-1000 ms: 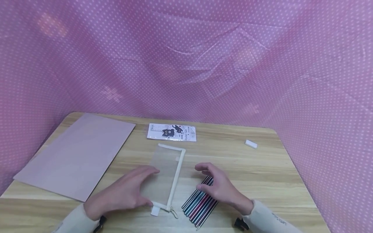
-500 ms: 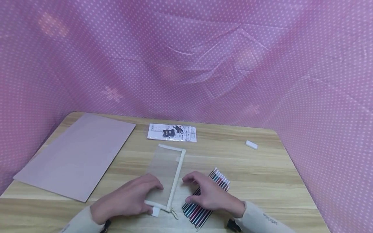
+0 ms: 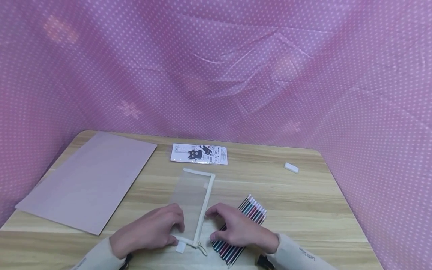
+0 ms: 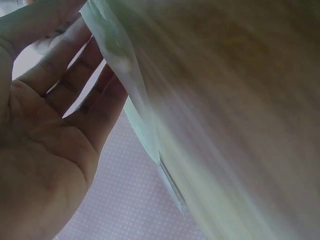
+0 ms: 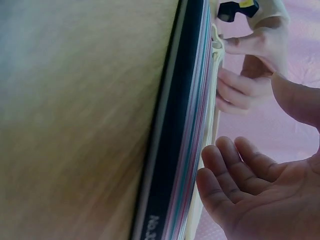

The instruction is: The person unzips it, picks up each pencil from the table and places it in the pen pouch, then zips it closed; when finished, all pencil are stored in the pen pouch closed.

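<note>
A see-through mesh zip pouch (image 3: 193, 198) with cream edging lies in front of me, a pull loop (image 3: 202, 248) at its near corner. My left hand (image 3: 151, 230) has its fingers curled at the pouch's near left end, by a small white tag (image 3: 180, 246). In the left wrist view, thumb and fingers meet the lifted mesh (image 4: 117, 47). My right hand (image 3: 240, 228) hovers over a row of striped pencils (image 3: 254, 210), its fingers loosely bent and holding nothing. Its fingertips reach toward the zip edge. The pencils' near ends show below that hand.
A packaged ruler set (image 3: 199, 154) lies behind the pouch. At the right back is a white eraser (image 3: 291, 167). A large pale pink board (image 3: 87, 180) covers the table's left side. Pink dotted cloth (image 3: 216, 75) hangs around the wooden table (image 3: 303, 210).
My right hand has slid left and nearer to me, uncovering the pencils' far ends. My left hand's fingers have curled in at the pouch's near end. The pencils stay put.
</note>
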`<state>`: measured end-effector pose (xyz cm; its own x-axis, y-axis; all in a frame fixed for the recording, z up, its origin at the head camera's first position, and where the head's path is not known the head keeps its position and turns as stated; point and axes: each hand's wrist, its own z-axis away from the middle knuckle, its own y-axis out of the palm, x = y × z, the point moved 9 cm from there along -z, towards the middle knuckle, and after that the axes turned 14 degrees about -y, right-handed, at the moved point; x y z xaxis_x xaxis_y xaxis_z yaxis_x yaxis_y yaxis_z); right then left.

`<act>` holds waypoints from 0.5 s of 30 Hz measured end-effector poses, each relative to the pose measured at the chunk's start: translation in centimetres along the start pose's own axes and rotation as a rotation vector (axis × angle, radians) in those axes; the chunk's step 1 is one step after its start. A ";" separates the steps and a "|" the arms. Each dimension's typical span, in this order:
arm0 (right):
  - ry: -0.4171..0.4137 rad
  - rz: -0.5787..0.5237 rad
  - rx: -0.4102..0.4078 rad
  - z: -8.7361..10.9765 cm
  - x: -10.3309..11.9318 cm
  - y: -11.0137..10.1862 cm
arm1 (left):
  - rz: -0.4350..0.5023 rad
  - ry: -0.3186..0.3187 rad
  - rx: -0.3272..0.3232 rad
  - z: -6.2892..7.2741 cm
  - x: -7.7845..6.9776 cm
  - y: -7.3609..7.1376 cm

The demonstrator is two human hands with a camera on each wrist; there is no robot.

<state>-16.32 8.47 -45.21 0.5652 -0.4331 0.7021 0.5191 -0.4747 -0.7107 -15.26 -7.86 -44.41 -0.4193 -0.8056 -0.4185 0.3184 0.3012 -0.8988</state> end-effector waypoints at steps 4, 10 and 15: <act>0.000 -0.006 0.004 0.0 0.1 0.1 | 0.024 0.004 0.022 -0.2 -0.1 -0.1; 0.013 -0.017 0.006 0.1 0.1 0.3 | 0.055 0.024 0.029 -0.5 -0.6 -0.3; 0.028 -0.058 -0.007 0.1 0.1 0.3 | 0.078 -0.003 0.058 -0.5 -0.5 -0.2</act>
<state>-16.07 8.39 -45.38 0.5166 -0.4258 0.7429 0.5459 -0.5046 -0.6689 -15.53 -7.29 -44.07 -0.3885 -0.7827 -0.4863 0.3989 0.3328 -0.8545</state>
